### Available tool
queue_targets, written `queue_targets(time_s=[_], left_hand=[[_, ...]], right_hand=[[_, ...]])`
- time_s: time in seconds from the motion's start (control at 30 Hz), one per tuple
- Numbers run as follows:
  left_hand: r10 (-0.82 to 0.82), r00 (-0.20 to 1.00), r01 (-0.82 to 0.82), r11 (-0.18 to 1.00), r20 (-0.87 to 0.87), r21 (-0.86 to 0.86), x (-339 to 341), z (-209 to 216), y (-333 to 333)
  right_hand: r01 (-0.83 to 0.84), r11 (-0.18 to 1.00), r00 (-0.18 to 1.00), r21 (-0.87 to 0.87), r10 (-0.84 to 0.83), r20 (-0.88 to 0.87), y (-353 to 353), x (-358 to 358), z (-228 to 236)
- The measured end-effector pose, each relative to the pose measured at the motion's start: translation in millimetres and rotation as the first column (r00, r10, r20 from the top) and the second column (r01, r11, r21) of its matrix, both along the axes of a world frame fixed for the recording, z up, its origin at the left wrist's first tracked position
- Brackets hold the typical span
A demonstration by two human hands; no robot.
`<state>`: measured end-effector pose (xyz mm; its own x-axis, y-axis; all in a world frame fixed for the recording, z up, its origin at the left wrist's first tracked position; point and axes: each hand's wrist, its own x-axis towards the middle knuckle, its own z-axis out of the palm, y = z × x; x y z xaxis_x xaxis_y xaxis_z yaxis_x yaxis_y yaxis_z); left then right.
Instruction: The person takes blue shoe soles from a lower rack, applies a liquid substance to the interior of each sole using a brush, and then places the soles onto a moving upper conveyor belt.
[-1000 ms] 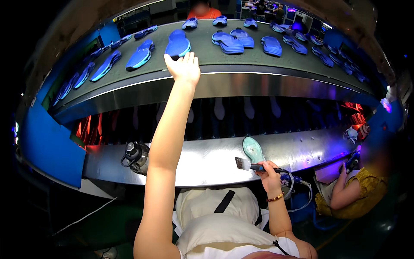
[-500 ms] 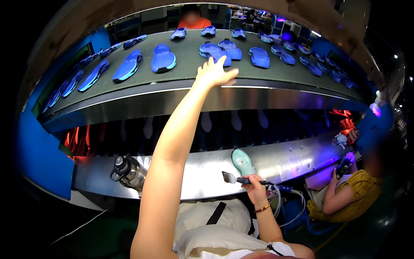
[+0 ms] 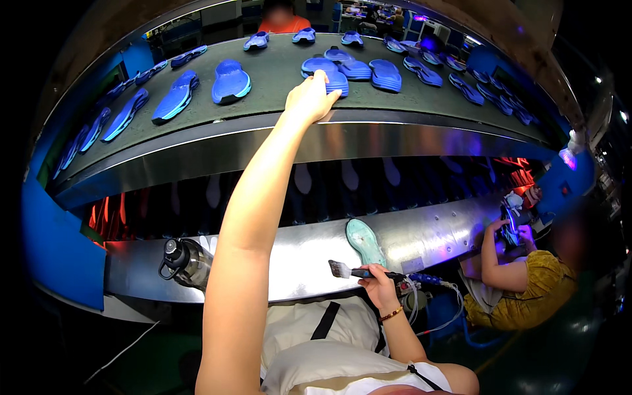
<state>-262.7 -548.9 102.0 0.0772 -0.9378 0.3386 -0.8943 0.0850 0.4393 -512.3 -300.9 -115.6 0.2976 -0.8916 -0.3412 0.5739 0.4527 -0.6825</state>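
Observation:
My left hand [image 3: 309,101] reaches far forward over the belt, its fingers closed on the near end of a blue shoe sole [image 3: 338,83]. Part of that sole is hidden under the fingers, and it lies against other blue soles [image 3: 356,68]. Lower down, my right hand [image 3: 378,288] grips a brush [image 3: 361,272] by its dark handle, bristles pointing left. Just beyond the brush, a pale green shoe sole [image 3: 365,242] lies on the metal ledge [image 3: 303,257].
Many blue soles sit along the dark belt [image 3: 276,85], above a metal edge [image 3: 368,139]. A steel bottle [image 3: 185,263] stands left on the ledge. Cables [image 3: 454,296] hang right of my right hand. A co-worker in yellow [image 3: 520,283] handles a shoe part; another person [image 3: 284,21] is across the belt.
My left hand's spread fingers have closed onto the blue sole. My right hand keeps hold of the brush. The co-worker at right has raised the shoe part toward the ledge.

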Motion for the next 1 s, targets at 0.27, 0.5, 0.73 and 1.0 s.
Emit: queue_targets(time_s=[0.27, 0.5, 0.73, 1.0], left_hand=[[-0.247, 0.966, 0.244, 0.968, -0.078, -0.051, -5.9, 3.6, 7.4], [-0.468, 0.856, 0.183, 0.671, -0.219, -0.719, -9.6, -17.1, 62.5], [-0.213, -0.269, 0.212, 0.938, -0.939, -0.274, 1.9, -51.4, 154.4], [0.155, -0.589, 0.599, 0.743, -0.793, -0.3, -4.9, -159.0, 257.0]], right_hand=[[-0.005, 0.998, 1.0, -0.057, 0.006, 0.026, -5.0, -5.7, -1.9], [0.112, 0.99, 0.993, -0.08, -0.115, -0.035, -6.9, -24.8, 6.2], [0.22, 0.974, 0.969, -0.056, -0.225, -0.101, -23.9, -42.3, 2.8], [0.211, 0.963, 0.976, -0.167, -0.217, -0.02, -30.2, -34.5, 26.7]])
